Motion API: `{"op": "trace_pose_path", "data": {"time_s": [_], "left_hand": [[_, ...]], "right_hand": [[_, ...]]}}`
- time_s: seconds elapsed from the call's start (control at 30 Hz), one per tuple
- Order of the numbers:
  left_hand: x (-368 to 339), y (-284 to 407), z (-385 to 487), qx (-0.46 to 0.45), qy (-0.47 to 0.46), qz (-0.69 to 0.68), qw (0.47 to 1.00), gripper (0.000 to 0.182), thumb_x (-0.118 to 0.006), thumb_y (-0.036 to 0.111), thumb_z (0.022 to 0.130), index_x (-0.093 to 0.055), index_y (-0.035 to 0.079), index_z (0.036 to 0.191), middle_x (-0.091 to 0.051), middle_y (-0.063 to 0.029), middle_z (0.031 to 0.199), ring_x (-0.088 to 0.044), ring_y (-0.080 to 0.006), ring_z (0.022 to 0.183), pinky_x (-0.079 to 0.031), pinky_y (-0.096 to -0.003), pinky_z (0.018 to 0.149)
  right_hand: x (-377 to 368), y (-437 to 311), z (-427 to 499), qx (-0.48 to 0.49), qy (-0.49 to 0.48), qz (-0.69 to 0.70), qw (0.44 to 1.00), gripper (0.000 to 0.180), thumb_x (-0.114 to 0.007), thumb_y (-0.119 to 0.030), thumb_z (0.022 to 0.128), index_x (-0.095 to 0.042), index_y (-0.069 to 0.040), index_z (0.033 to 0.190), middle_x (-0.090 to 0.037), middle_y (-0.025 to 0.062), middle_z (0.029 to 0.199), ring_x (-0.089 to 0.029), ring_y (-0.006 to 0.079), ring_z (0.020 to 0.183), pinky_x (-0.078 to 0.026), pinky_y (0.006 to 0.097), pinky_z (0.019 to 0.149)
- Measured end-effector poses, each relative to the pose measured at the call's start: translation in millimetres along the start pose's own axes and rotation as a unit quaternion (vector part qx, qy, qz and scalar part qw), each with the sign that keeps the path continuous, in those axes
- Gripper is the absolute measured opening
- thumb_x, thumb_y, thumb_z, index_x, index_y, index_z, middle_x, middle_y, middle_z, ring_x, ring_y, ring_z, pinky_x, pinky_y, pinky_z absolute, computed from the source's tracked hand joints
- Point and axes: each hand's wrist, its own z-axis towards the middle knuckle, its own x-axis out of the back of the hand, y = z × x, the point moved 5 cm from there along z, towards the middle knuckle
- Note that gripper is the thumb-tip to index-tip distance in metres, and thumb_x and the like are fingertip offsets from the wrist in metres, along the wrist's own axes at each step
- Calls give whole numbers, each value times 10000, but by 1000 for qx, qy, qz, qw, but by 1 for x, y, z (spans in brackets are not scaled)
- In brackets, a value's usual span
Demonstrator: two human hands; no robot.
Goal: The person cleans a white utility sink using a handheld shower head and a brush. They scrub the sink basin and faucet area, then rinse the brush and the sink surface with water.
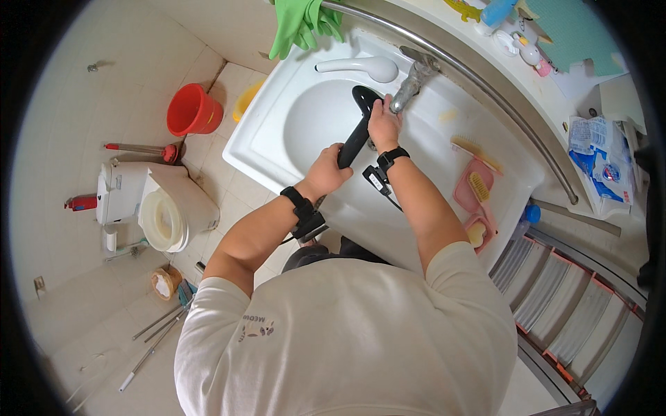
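Observation:
Over the basin of a white sink (322, 109), both hands are on a long black object (355, 139) with a curved, glossy head, possibly a handheld shower or a ladle-like tool. My left hand (327, 171) is closed around its lower end. Near the curved head, my right hand (385, 125) touches the object beside the spout of a metal faucet (413, 83); its fingers are partly extended, and how firmly they grip is unclear. A white shower head (359, 66) lies on the sink's ledge behind the basin.
Pink trays (472, 184) with brushes and soap lie on the sink's right side. A curved metal rail (468, 67) crosses behind, with green rubber gloves (304, 26) over it. Left are a red bucket (192, 110), a toilet (161, 208) and a plunger (156, 151); a folded ladder (562, 296) stands right.

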Motion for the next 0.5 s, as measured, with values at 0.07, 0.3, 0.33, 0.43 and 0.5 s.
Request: {"op": "trace_pose_path", "data": {"time_s": [0.07,0.3,0.33,0.43,0.5], "left_hand": [[5,3,2,-3,6,-12,1000,564,-659,186,799,-467,-73,1262,-642,-206,955,-635,-269,863,-498,-358,783],[16,17,9,-2,-16,-130,991,508,-493,279,984,-402,-56,1354,-634,-151,965,-605,-207,832,-490,-326,748],[16,18,8,-8,-28,-138,990,524,-490,293,987,-388,-50,1369,-634,-149,982,-602,-200,853,-487,-320,766],[21,19,1,-22,-33,-137,990,553,-481,330,994,-362,-26,1400,-626,-141,1040,-582,-179,916,-471,-303,824],[25,17,-2,-18,-39,-139,989,564,-474,350,997,-355,-10,1414,-620,-136,1076,-572,-171,948,-459,-296,854]], "right_hand": [[4,-7,-8,23,29,4,999,642,-446,-393,962,-346,50,1417,-385,303,1416,-294,444,1352,-229,443,1137],[-16,-33,-47,-91,-20,283,955,657,-489,-404,969,-283,35,1412,-501,277,1272,-540,450,1103,-450,467,966],[-21,-36,-49,-153,-76,394,903,604,-488,-388,976,-326,38,1372,-524,259,1228,-573,428,1062,-488,462,921],[-21,-45,-40,-235,-134,553,788,489,-472,-384,996,-432,57,1203,-557,195,1057,-640,329,911,-568,426,769],[-19,-43,-30,-263,-127,612,735,519,-472,-401,993,-430,66,1216,-549,184,1022,-642,314,841,-571,421,744]]}}
